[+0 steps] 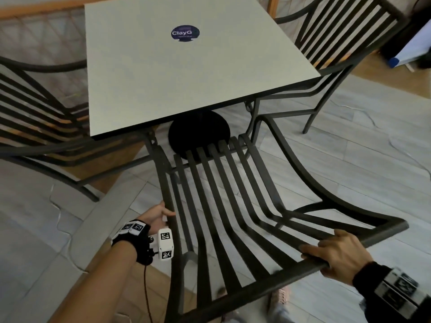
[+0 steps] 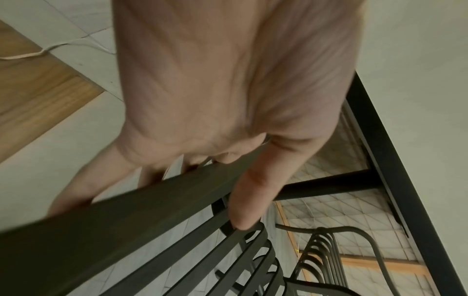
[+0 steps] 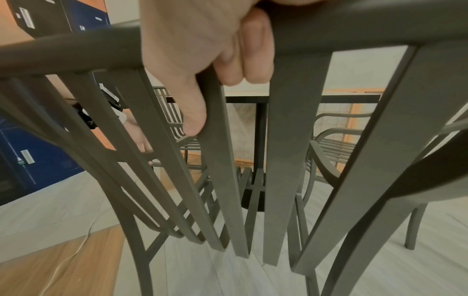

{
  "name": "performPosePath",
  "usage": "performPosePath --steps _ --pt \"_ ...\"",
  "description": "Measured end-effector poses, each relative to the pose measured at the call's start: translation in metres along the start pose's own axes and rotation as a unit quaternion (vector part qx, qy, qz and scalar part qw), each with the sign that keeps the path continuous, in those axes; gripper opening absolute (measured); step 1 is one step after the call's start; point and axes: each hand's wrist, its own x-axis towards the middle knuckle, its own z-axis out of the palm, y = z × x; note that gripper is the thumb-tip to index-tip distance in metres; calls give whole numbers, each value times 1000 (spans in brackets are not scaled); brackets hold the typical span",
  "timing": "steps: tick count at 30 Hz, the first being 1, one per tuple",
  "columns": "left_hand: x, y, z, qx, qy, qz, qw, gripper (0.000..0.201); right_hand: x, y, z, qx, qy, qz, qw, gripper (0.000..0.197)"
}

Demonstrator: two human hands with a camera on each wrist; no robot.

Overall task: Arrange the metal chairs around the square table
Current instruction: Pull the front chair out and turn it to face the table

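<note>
Standing at the far left of the head view, a dark metal slatted chair (image 1: 35,108) is drawn up against the left side of the square table (image 1: 186,73), its seat partly hidden under the pale top. A round dark sticker (image 1: 185,33) is seen near the middle of that top, and the black round base (image 1: 198,134) of the table is visible on the tiled floor (image 1: 349,148) beneath its near edge.

Lower and further right, the left hand (image 1: 156,215) is curled round the left side rail of the held chair (image 1: 233,206); in the left wrist view the fingers (image 2: 76,186) are wrapped under the bar while the thumb (image 2: 253,192) is laid along its inner side. A black wrist strap with white marker blocks (image 1: 166,244) is worn behind that hand.

The held chair is placed just before the near edge of the table, its seat front close to the base and its back tilted toward the person.

Further right, the top rail of its backrest is gripped by the right hand (image 1: 340,255), fingers closed over the bar and thumb run down one slat (image 3: 217,140).

At the far right, another chair (image 1: 338,43) is set against the right side of the table.
</note>
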Motion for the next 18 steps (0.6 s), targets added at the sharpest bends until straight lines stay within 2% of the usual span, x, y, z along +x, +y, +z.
performPosePath --steps 1,3,10,12,14,16,17,18 --pt "2 3 -1 -10 2 1 1000 64 4 -3 0 7 -19 9 1000 44" --pt "6 9 -3 -23 9 8 1000 63 12 -6 -2 8 -24 13 1000 49" --pt "20 24 4 -27 9 25 999 31 38 3 -15 -13 -13 12 1000 42" --pt "22 30 6 -22 16 24 999 28 44 7 -18 -28 -12 13 999 43" --pt "22 36 4 -7 20 23 1000 46 49 9 -20 -36 -16 20 999 46" --pt "20 40 3 8 21 15 1000 79 54 12 -20 -37 -14 28 999 48" --pt "17 42 2 21 21 15 999 84 56 12 -21 -36 -8 30 999 48" --pt "13 44 0 35 23 18 999 81 57 12 -23 -36 -1 28 999 48"
